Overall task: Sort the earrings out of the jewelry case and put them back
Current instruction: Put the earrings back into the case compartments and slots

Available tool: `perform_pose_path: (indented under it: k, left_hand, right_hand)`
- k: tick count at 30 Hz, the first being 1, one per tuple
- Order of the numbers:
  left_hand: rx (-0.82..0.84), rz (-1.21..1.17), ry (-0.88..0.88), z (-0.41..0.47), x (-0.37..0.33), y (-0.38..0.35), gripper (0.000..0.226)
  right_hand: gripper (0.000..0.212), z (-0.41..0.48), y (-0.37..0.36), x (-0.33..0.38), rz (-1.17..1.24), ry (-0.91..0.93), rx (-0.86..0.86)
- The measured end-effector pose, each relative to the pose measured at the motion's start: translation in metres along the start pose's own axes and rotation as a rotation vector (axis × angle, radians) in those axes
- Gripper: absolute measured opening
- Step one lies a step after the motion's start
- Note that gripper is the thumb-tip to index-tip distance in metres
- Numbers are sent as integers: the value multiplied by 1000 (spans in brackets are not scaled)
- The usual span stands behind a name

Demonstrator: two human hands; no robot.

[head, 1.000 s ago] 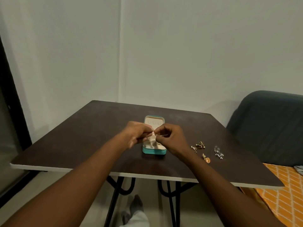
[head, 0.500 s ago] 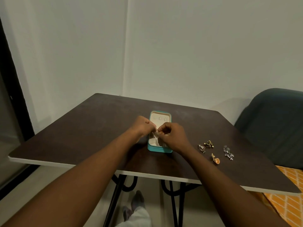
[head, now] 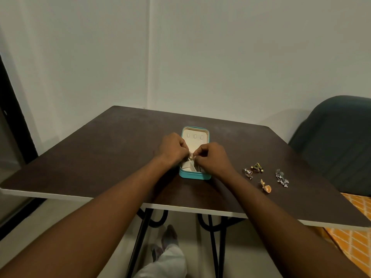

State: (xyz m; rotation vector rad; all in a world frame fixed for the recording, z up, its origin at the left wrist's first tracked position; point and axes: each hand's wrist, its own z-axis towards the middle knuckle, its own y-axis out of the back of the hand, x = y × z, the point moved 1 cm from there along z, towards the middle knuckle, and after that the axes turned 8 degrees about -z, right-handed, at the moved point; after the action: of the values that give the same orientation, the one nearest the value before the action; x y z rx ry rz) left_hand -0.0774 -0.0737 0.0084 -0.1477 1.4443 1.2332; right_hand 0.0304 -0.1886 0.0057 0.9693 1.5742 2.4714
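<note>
I see both hands over open jewelry case [head: 195, 173] mid-worktop [head: 100, 157]. Left hand [head: 172, 150] and right hand [head: 212, 159] pinch small gold earring [head: 191, 158] between fingertips, grip closed tight. Four earrings [head: 265, 176] lie right of case. Step, I judge: taking earring out of case. Next: carry it to that group.

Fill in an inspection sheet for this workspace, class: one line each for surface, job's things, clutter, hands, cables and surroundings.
Surface: dark brown table, pale edge, black metal legs.
Job's things: teal jewelry case lies open near the middle; four earrings to its right: triangle earring, dark gold earring, orange earring, silver earring.
Clutter: nothing seen.
Hands: left hand and right hand meet over the case, pinching a small gold earring.
Cables: nothing seen.
Surroundings: white walls, dark chair on the right, orange patterned fabric.
</note>
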Motion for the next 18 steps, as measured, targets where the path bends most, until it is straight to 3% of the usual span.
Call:
perform_pose_path:
  k: [8, 18]
  left_hand:
    - [14, 162, -28, -2, -16, 2, 13]
    - [149, -73, -3, 0, -2, 7, 17]
  right_hand:
    - [19, -5, 3, 7, -131, 58, 76]
    - [24, -11, 1, 7, -213, 95, 104]
